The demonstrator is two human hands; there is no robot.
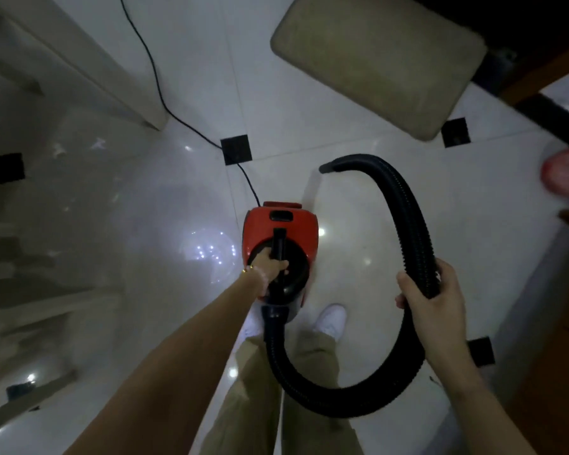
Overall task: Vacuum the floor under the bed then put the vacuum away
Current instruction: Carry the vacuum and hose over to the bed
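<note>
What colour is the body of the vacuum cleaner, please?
Red-orange, with black handle; vacuum body, head view.

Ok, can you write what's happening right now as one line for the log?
left hand: grips black handle of red canister vacuum | right hand: holds black ribbed hose | black cord: trails across white tiled floor

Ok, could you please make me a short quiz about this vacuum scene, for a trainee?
1. True or false: the left hand grips the red vacuum cleaner by its top handle.
2. What does the right hand hold? A) a broom B) the black hose C) a cloth
3. Fill in: the person's shoes are ___ in colour.

Key: 1 true; 2 B; 3 white.
</note>
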